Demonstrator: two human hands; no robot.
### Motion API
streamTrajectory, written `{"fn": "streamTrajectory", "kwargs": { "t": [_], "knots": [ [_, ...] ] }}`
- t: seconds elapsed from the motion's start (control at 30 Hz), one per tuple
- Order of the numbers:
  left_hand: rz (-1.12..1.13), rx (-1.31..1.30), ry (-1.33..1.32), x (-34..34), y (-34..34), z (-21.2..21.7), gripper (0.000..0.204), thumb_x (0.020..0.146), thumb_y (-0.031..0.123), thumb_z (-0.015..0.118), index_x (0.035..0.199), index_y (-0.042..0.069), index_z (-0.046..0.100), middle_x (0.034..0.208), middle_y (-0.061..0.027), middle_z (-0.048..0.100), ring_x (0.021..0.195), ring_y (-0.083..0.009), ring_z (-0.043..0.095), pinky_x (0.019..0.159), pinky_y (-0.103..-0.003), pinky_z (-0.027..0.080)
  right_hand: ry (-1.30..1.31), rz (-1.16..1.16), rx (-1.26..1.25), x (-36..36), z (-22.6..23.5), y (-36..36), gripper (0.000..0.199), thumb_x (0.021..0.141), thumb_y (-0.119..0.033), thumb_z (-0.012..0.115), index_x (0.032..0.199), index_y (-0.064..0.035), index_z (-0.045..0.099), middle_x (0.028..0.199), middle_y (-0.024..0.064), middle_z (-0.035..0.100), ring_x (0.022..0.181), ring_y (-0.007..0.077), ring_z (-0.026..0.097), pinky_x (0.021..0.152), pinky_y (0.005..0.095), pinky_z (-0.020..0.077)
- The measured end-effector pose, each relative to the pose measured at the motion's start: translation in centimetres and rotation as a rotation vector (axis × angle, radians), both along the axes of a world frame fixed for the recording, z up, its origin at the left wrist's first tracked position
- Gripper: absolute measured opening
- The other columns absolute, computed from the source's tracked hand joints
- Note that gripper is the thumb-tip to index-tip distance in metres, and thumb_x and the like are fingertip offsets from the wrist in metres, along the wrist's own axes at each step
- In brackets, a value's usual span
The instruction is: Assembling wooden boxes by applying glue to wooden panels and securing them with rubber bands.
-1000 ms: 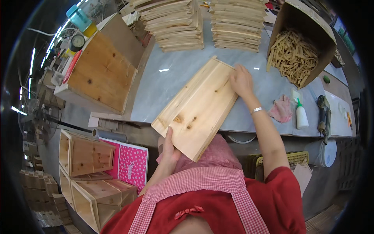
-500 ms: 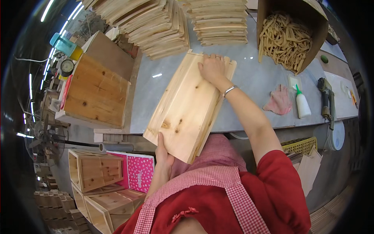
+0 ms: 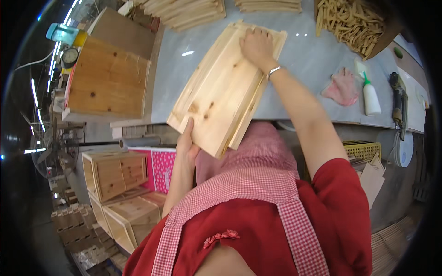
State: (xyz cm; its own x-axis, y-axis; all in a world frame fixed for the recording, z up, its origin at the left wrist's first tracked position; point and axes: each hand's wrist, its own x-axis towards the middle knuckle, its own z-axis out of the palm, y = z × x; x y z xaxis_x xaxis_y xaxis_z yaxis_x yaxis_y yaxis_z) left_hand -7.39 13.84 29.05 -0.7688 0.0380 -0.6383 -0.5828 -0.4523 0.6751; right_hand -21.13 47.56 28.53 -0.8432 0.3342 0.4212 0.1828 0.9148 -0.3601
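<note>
A small bundle of pale, knotty wooden boards (image 3: 221,92) slants across the near edge of the worktable, its layers slightly offset along the sides. My left hand (image 3: 188,145) grips the near left corner, thumb on top and fingers underneath, mostly hidden. At the far end, my right hand (image 3: 258,48) has its fingers curled over the top board near the edge; a metal bangle circles that wrist. The near end of the boards overhangs my checked apron.
Board stacks (image 3: 184,11) stand at the far side of the grey table (image 3: 179,69). Rightward are a carton of tan strips (image 3: 352,23), a pink glove (image 3: 341,87), a glue bottle (image 3: 371,99) and a dark power tool (image 3: 398,99). Left stands a wooden box (image 3: 106,78); several wooden boxes (image 3: 117,172) sit below.
The whole view has shifted, so the table and its items sit higher in the picture. Both hands keep their hold on the boards, which lie at nearly the same slant.
</note>
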Motion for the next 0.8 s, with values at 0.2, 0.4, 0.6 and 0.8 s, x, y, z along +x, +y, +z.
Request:
{"fn": "streamTrajectory", "kwargs": {
  "t": [0.2,0.4,0.6,0.8],
  "knots": [
    [-0.016,-0.046,0.040,0.1,0.8,0.9,0.052,0.098,0.024,0.062,0.139,-0.002,0.043,0.137,-0.0175,0.054,0.124,-0.0307,0.055,0.103,-0.047,0.050,0.036,-0.035,0.043,-1.0,-1.0,0.1,0.036,0.090,-0.031,0.059,0.106,0.0001,0.068,0.113,0.0217,0.066,0.110,0.0356,0.060,0.096,0.0480,0.0428],
    [-0.009,-0.021,0.048,1.3,0.4,0.5,0.052,0.099,0.023,0.062,0.141,0.000,0.043,0.139,-0.0167,0.053,0.125,-0.0305,0.055,0.104,-0.047,0.049,0.006,-0.023,0.048,0.2,-0.6,-0.4,0.038,0.091,-0.032,0.058,0.108,0.0011,0.067,0.114,0.0215,0.065,0.111,0.0352,0.060,0.099,0.0474,0.0413],
    [0.008,0.012,-0.013,0.2,0.5,-0.1,0.051,0.098,0.018,0.063,0.141,0.000,0.043,0.137,-0.0155,0.055,0.124,-0.0295,0.056,0.104,-0.045,0.049,-0.022,-0.011,0.020,-0.4,-1.1,0.1,0.038,0.090,-0.030,0.059,0.110,0.0013,0.066,0.114,0.0204,0.065,0.113,0.0353,0.059,0.100,0.0475,0.0410],
    [-0.051,0.093,0.027,0.3,-1.0,-1.5,0.049,0.093,0.008,0.067,0.137,0.001,0.047,0.134,-0.0154,0.057,0.119,-0.0298,0.060,0.101,-0.048,0.052,0.083,0.080,0.007,-1.3,1.1,0.0,0.041,0.089,-0.025,0.057,0.119,0.0028,0.062,0.125,0.0199,0.061,0.120,0.0349,0.053,0.107,0.0491,0.0330]
  ]
}}
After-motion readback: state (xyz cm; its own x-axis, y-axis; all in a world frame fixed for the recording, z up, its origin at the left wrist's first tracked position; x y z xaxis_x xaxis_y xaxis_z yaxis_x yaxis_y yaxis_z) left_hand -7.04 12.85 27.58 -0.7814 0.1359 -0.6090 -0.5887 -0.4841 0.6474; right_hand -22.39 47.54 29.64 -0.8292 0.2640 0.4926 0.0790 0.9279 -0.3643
